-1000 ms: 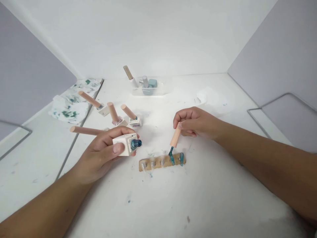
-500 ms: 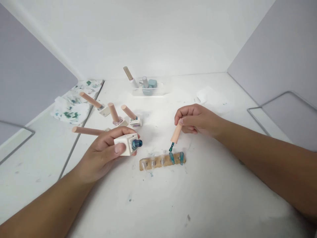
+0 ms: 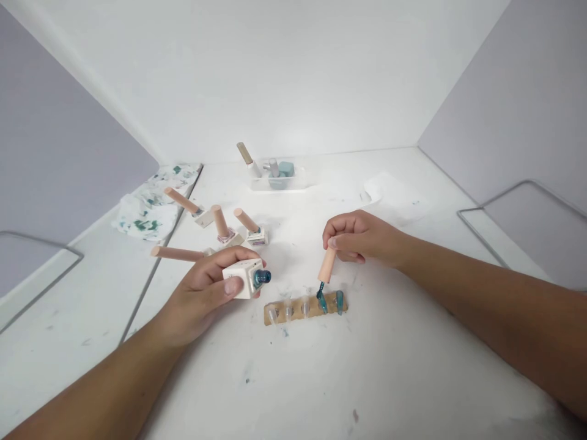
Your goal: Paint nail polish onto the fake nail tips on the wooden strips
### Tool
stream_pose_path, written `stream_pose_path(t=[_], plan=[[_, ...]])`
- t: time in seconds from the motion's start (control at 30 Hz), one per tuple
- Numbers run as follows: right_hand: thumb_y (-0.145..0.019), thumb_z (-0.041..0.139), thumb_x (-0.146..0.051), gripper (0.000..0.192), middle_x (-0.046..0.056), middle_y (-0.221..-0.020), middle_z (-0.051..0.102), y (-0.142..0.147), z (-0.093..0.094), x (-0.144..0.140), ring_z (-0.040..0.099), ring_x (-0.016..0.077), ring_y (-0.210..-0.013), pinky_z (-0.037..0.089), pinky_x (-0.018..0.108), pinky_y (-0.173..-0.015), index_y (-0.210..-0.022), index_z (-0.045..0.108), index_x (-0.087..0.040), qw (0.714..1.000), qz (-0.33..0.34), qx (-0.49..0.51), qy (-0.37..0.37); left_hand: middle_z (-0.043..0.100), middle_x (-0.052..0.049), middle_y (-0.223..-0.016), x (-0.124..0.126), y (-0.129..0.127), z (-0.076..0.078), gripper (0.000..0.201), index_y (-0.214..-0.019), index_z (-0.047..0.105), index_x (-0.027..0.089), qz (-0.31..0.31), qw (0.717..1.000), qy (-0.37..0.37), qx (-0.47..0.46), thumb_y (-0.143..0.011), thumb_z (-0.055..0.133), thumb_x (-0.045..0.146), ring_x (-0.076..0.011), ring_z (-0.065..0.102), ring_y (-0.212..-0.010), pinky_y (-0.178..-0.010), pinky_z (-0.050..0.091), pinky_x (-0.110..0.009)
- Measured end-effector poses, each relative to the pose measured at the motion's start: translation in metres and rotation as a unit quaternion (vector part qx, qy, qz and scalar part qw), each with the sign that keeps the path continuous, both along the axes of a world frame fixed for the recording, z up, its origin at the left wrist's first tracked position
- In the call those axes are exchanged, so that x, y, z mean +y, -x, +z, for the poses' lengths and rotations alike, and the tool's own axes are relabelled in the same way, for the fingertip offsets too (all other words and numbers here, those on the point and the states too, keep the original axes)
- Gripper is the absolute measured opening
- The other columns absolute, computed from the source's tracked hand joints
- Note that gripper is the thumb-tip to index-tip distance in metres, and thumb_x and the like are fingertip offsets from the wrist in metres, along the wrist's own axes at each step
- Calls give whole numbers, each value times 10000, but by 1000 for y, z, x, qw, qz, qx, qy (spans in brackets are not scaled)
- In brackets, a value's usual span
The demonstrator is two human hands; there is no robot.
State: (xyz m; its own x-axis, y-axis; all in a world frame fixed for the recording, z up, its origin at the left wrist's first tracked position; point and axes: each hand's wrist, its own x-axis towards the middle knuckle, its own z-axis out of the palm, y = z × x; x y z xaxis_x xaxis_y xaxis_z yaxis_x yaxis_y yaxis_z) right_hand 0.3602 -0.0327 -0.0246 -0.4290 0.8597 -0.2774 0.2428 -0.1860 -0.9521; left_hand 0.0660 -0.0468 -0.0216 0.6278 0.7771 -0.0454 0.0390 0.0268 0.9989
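Observation:
My left hand [image 3: 208, 290] grips a cream square nail polish bottle [image 3: 245, 278], tilted with its open teal neck pointing right. My right hand [image 3: 362, 237] pinches a peach brush cap [image 3: 327, 266]; its teal-wet brush tip touches a nail tip on the brown cardboard strip [image 3: 305, 308]. That strip lies flat between my hands and carries several false nails: two at the right end are teal, the others clear.
Several capped polish bottles with peach caps [image 3: 247, 227] stand or lie behind my left hand. A clear tray [image 3: 279, 174] with more bottles sits at the back. A paint-stained tissue [image 3: 147, 208] lies at the left, another tissue [image 3: 394, 192] at the right. Wire frames flank both sides.
The brush lifted off the strip half a second ago and has come back down onto the teal nail. My head shifted, so everything sits slightly lower and to the right in view.

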Motion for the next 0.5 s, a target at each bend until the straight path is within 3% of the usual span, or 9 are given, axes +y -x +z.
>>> stream_pose_path(t=[0.5], plan=[[-725,526,-164,78,-62,-438,432,-2,-5,3,364,66,-420,317,202,-434,-749,599,-149,997,2,74,-26,615,-43,-771,1,2,-2,353,-1069,632,217,-7,1000,-8,-2,-834,622,481,-157,547,-708,-626,445,-226]])
